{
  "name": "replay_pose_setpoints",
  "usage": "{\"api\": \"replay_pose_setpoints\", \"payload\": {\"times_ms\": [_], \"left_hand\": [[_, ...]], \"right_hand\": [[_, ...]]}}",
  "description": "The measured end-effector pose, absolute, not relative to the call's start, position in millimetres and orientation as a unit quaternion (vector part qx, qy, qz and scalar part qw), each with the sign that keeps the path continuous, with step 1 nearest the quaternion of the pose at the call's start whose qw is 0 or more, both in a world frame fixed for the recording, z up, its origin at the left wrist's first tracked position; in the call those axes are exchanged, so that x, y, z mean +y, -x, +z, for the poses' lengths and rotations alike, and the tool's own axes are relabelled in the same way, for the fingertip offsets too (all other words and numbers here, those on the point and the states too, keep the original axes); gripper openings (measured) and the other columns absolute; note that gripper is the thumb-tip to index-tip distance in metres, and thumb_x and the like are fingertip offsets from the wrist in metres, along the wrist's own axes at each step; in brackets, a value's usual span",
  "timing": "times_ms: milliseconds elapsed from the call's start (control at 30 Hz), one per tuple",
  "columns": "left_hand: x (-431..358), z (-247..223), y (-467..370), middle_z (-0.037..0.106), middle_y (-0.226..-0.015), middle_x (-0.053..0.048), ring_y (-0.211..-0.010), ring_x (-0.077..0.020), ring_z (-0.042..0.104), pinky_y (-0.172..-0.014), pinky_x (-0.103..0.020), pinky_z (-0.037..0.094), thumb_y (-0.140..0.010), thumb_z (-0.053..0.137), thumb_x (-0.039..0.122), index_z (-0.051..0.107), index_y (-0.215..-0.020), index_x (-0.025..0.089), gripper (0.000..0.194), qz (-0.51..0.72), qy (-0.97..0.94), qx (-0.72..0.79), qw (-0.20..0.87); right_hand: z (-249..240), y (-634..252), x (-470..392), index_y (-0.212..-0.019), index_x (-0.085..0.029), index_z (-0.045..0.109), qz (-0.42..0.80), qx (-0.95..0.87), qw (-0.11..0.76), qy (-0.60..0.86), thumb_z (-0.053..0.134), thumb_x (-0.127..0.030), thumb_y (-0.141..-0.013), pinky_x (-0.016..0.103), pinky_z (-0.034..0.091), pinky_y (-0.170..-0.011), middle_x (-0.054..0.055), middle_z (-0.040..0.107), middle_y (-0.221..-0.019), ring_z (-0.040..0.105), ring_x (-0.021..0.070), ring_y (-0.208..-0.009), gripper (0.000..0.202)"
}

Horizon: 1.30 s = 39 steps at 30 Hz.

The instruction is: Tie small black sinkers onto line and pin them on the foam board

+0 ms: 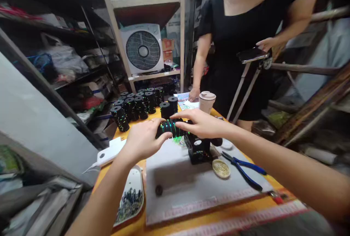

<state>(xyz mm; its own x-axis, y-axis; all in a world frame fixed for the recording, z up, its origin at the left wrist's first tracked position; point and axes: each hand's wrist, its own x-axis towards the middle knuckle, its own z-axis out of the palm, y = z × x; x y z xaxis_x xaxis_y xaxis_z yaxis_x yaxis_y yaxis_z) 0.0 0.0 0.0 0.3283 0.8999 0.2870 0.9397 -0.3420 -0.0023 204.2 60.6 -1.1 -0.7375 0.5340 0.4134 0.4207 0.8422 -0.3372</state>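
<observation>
Between both hands lies a black roll (pixel 170 126), held sideways, with bands and glints of green and blue along it. My left hand (pixel 142 137) grips its left end, thumb and fingers curved round it. My right hand (pixel 199 122) closes on the right end, fingers over the top. Just below and right of the roll stands a small black device (pixel 198 150), partly hidden. Small green bits (pixel 179 140) lie under the roll on a white mat (pixel 180 196).
Blue-handled pliers (pixel 243 170) and a round dish of gold bits (pixel 221 168) lie at right. Left are a tray of small dark parts (pixel 129 203) and a white power strip (pixel 112 152). Several black rolls (pixel 139 105), a cup (pixel 207 101) and a person in black (pixel 240 24) are beyond.
</observation>
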Motion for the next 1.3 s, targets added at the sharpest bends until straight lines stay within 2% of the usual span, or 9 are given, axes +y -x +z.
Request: {"api": "replay_pose_setpoints", "payload": {"times_ms": [367, 667, 733, 833, 933, 1000, 1100, 1200, 1300], "left_hand": [[-3, -5, 3, 0.075, -0.105, -0.005, -0.096, -0.0299, 0.07, -0.068, -0.038, 0.049, -0.094, 0.046, 0.05, 0.06, -0.123, 0.021, 0.044, -0.115, 0.809, -0.569, 0.087], [-4, -8, 1, 0.073, -0.114, -0.005, -0.099, -0.0307, 0.07, -0.07, -0.039, 0.051, -0.091, 0.044, 0.062, 0.057, -0.131, 0.024, 0.057, -0.125, 0.805, -0.567, 0.121], [-4, -9, 1, 0.072, -0.117, -0.006, -0.1, -0.0309, 0.069, -0.072, -0.039, 0.051, -0.09, 0.046, 0.062, 0.057, -0.131, 0.024, 0.057, -0.126, 0.803, -0.569, 0.129], [-3, -10, 2, 0.072, -0.119, -0.006, -0.1, -0.0297, 0.07, -0.073, -0.039, 0.051, -0.09, 0.046, 0.061, 0.058, -0.131, 0.025, 0.055, -0.127, 0.801, -0.568, 0.136], [-2, -10, 2, 0.072, -0.118, -0.006, -0.099, -0.0288, 0.07, -0.071, -0.038, 0.051, -0.09, 0.046, 0.061, 0.058, -0.131, 0.027, 0.054, -0.126, 0.802, -0.567, 0.139], [-2, -10, 2, 0.072, -0.118, -0.007, -0.099, -0.0296, 0.07, -0.071, -0.038, 0.051, -0.09, 0.046, 0.061, 0.058, -0.131, 0.026, 0.054, -0.125, 0.801, -0.568, 0.141], [-2, -9, 2, 0.072, -0.116, -0.007, -0.098, -0.0303, 0.07, -0.07, -0.039, 0.051, -0.091, 0.045, 0.061, 0.058, -0.13, 0.026, 0.054, -0.123, 0.803, -0.566, 0.142], [-2, -8, 3, 0.072, -0.116, -0.006, -0.098, -0.03, 0.07, -0.07, -0.039, 0.051, -0.091, 0.045, 0.061, 0.059, -0.13, 0.026, 0.054, -0.12, 0.804, -0.565, 0.14], [-2, -8, 3, 0.073, -0.113, -0.005, -0.097, -0.029, 0.07, -0.069, -0.037, 0.05, -0.092, 0.044, 0.061, 0.059, -0.13, 0.026, 0.054, -0.116, 0.806, -0.564, 0.135]], "right_hand": [[-19, -207, 51, -0.121, -0.017, 0.068, 0.084, -0.91, 0.329, 0.238, 0.068, -0.022, -0.086, 0.042, 0.051, -0.091, 0.011, 0.074, -0.111, 0.068, 0.0263, -0.102, 0.035], [-24, -210, 45, -0.12, -0.02, 0.067, 0.098, -0.899, 0.356, 0.237, 0.069, -0.022, -0.085, 0.044, 0.049, -0.097, 0.009, 0.071, -0.119, 0.065, 0.0255, -0.108, 0.036], [-18, -217, 51, -0.125, -0.021, 0.064, 0.11, -0.886, 0.369, 0.258, 0.063, -0.028, -0.089, 0.042, 0.047, -0.101, 0.008, 0.069, -0.125, 0.063, 0.024, -0.114, 0.036], [-6, -230, 74, -0.135, -0.018, 0.053, 0.124, -0.854, 0.389, 0.322, 0.037, -0.032, -0.102, 0.048, 0.044, -0.104, 0.012, 0.061, -0.134, 0.058, 0.0243, -0.122, 0.04], [3, -238, 100, -0.125, -0.018, 0.064, 0.16, -0.87, 0.31, 0.348, 0.042, -0.04, -0.1, 0.049, 0.047, -0.101, 0.012, 0.069, -0.122, 0.063, 0.028, -0.115, 0.04], [8, -238, 111, -0.115, -0.022, 0.071, 0.192, -0.894, 0.229, 0.335, 0.052, -0.049, -0.094, 0.043, 0.052, -0.096, 0.007, 0.073, -0.116, 0.067, 0.0273, -0.11, 0.039], [14, -231, 112, -0.114, -0.029, 0.073, 0.222, -0.916, 0.142, 0.302, 0.063, -0.056, -0.085, 0.033, 0.056, -0.088, 0.001, 0.074, -0.115, 0.07, 0.0246, -0.104, 0.041], [16, -223, 102, -0.114, -0.026, 0.073, 0.225, -0.925, 0.116, 0.284, 0.07, -0.059, -0.077, 0.03, 0.056, -0.079, 0.003, 0.076, -0.109, 0.072, 0.025, -0.095, 0.05], [7, -218, 88, -0.118, -0.021, 0.071, 0.199, -0.926, 0.155, 0.283, 0.072, -0.056, -0.076, 0.034, 0.055, -0.084, 0.007, 0.074, -0.112, 0.069, 0.0267, -0.098, 0.055]]}}
